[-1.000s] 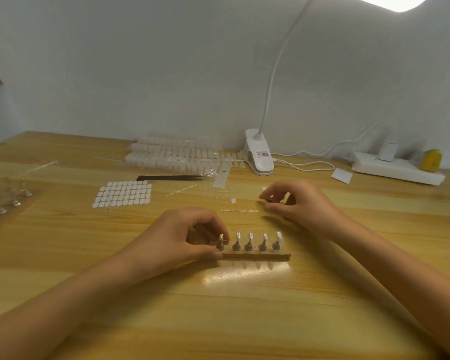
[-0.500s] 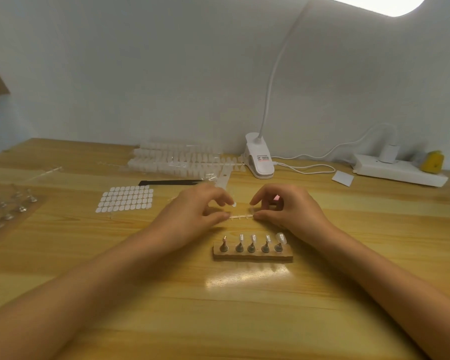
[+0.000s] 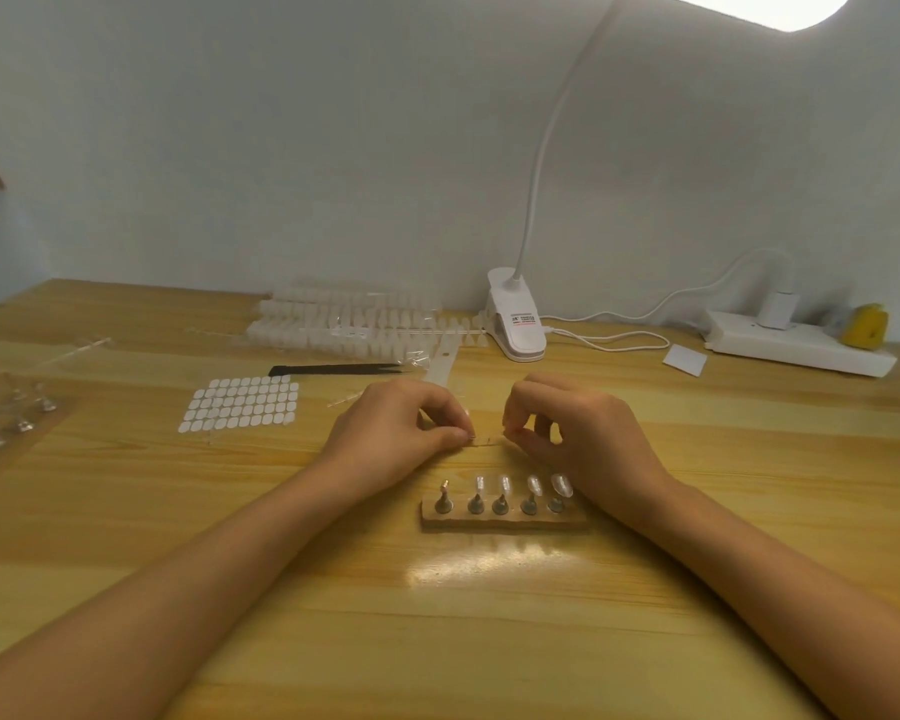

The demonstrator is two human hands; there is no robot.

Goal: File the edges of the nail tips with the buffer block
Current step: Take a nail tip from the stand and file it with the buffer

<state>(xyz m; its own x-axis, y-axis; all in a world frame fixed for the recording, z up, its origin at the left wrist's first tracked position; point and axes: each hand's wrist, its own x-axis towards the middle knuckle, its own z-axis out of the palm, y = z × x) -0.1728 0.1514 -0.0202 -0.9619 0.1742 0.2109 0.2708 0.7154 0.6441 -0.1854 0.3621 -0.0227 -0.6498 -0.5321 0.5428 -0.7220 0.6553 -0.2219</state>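
While both forearms reach in from the near edge, the wooden table (image 3: 126, 511) fills the lower field, with a white wall behind it. Far beyond the fingers stands a white clip lamp (image 3: 515, 324), its neck rising toward the lit head at the upper right; a white power strip (image 3: 796, 348) lies well beyond and to the right of the right hand's fingers. Beyond the left hand's fingers lie stacked strips of clear nail tips (image 3: 344, 324), a black tweezers (image 3: 333, 370) nearer, and, to their left, a sheet of white adhesive tabs (image 3: 240, 407).

Left hand (image 3: 391, 439): thumb and forefinger pinched closed on the left end of a thin clear strip (image 3: 487, 441). Right hand (image 3: 583, 433): thumb and forefinger likewise pinched on the strip's right end, remaining fingers curled. The strip spans the small gap between the two pinches, just above the table; whether it touches the surface cannot be told.

Just nearer than the fingertips, and close to the right wrist, sits a wooden holder block (image 3: 505, 519) carrying five metal stands (image 3: 500, 504) in a row. Four stands bear clear mounted tips (image 3: 561, 484); the leftmost stand is bare. No item can be identified with certainty as the buffer block.
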